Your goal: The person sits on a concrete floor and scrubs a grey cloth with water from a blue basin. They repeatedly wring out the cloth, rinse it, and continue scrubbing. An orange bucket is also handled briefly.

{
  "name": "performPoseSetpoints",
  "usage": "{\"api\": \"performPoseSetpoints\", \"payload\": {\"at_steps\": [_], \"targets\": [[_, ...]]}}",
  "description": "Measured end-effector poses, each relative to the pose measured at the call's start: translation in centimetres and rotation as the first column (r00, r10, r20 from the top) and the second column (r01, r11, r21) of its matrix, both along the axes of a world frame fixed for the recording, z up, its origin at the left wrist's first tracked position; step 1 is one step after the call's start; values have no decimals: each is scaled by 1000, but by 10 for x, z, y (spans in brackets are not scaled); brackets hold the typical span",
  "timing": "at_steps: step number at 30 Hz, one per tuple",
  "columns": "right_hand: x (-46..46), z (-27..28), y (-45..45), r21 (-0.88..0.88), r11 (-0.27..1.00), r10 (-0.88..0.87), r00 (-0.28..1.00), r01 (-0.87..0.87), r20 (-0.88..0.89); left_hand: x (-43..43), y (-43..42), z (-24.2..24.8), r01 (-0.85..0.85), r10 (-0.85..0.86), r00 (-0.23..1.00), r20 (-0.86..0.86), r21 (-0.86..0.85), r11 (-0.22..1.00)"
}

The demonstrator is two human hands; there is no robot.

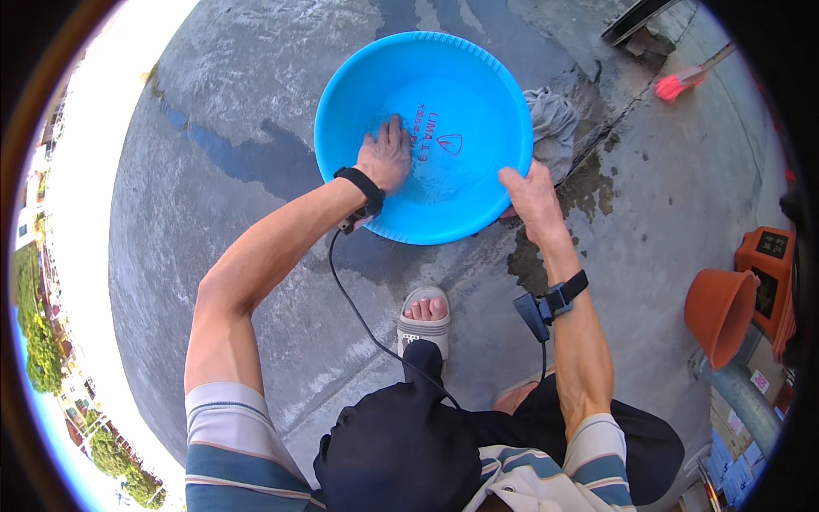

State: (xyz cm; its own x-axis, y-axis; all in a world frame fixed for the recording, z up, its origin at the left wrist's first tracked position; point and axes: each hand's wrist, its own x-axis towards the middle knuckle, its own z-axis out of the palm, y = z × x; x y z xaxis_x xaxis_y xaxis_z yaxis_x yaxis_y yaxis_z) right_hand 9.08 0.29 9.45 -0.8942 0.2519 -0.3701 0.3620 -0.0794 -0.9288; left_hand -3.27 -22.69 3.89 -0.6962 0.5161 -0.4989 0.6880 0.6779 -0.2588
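A round blue plastic basin (pixel 483 83) with red printing on its bottom is in front of me, holding a little clear water. My left hand (pixel 386 153) is inside it, palm down and fingers slightly spread at the wet bottom, with nothing seen in its grasp. At the right side of the basin, my right hand (pixel 532 195) grips the rim, thumb on top and fingers underneath. Whether the basin rests on the floor or is held above it, I cannot tell. A crumpled grey cloth (pixel 553 131) lies on the floor beyond the right rim, partly hidden by the basin.
Wet patches mark the concrete floor (pixel 211 243). A pink-bristled brush (pixel 678 83) is at upper right. An orange-brown plant pot (pixel 720 313) and a grey pipe (pixel 742 387) stand at the right. My sandalled foot (pixel 424 317) is below the basin. A cable (pixel 358 313) trails from my left wrist.
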Motion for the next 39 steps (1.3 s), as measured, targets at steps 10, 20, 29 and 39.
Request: {"api": "performPoseSetpoints", "payload": {"at_steps": [10, 20, 29, 39], "targets": [[4, -5, 4, -99, 994, 48, 997, -41, 62, 4, 13, -2, 64, -66, 998, 6, 154, 986], [-12, -16, -1, 133, 990, -36, 999, 39, -25, 3, 17, 22, 9, 9, 702, 713, -22, 1000], [32, -30, -68, -443, 865, -142, 962, 235, 233, -3, -13, 51, -18, -7, 835, 550, 39, 999], [6, 4, -13, -164, 986, 8, 979, 26, 202, 36, -6, 35, 150, -364, 787, 498, 417, 896]]}}
